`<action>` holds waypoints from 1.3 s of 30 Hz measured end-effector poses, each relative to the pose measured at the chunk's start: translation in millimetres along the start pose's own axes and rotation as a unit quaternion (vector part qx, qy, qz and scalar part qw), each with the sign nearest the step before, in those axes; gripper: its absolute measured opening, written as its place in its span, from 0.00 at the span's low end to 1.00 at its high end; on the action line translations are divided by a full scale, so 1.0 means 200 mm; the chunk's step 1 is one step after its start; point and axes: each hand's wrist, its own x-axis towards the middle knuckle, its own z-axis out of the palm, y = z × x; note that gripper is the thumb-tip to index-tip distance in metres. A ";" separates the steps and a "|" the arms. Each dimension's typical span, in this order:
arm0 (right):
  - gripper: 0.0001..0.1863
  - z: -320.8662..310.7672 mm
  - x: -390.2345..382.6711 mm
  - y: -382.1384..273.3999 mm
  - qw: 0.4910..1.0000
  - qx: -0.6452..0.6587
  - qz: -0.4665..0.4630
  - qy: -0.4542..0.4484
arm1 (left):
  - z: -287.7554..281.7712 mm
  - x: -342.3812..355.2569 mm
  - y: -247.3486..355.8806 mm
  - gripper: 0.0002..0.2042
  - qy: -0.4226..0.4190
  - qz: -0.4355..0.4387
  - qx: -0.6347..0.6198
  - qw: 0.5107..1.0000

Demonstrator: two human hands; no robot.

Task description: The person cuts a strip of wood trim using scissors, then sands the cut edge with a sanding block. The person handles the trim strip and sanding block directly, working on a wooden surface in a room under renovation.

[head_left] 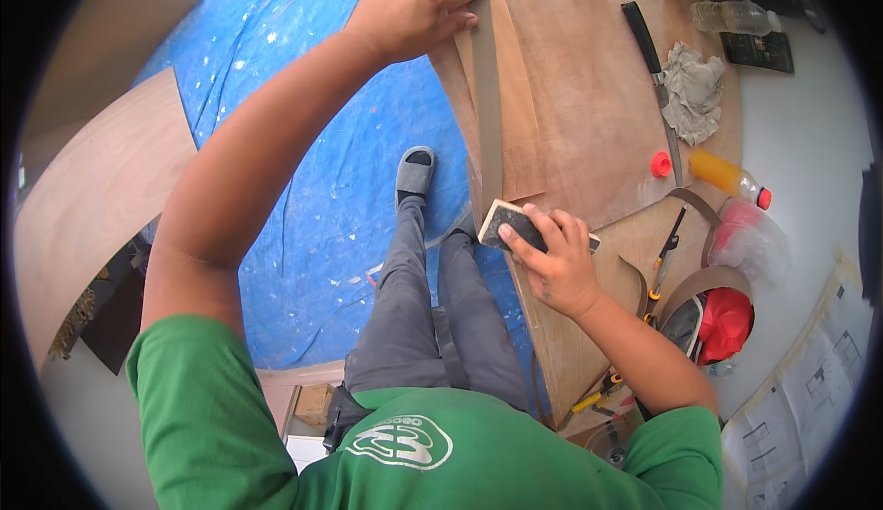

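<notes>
My right hand [559, 266] is wrapped round a sanding block [501, 218], pale along its edge with a dark face. The block is at the near end of a long grey-brown strip [488, 105], which runs along the left edge of a wooden sheet [589, 78]. Whether the block touches the strip, I cannot tell. At the far end of that strip my left hand [414, 9] lies with its fingers stretched out across the strip and the wood edge. Part of that hand's underside is hidden.
Right of the sheet's middle lie a black-handled saw [644, 41], a crumpled rag [692, 94] and a red cap [660, 164]. An orange drink bottle [727, 177], cutter knives [612, 386] and a strip roll [704, 280] sit nearer. Blue tarp [313, 179] covers the floor.
</notes>
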 end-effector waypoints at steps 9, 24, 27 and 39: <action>0.33 -0.02 -0.17 -0.12 0.982 0.137 0.108 0.073 | 0.09 -0.07 0.05 0.23 0.170 0.015 0.106 0.980; 0.31 0.03 -0.10 -0.04 0.965 0.155 0.172 0.126 | 0.50 -0.81 1.01 0.19 0.146 -0.405 -0.547 0.718; 0.31 0.01 -0.13 -0.02 0.957 0.174 0.188 0.140 | 0.43 -0.83 0.96 0.12 0.201 -0.433 -0.548 0.686; 0.30 -0.03 -0.66 -0.01 0.944 0.145 0.259 0.143 | -0.73 -0.81 0.95 0.18 0.326 -0.410 -0.532 0.665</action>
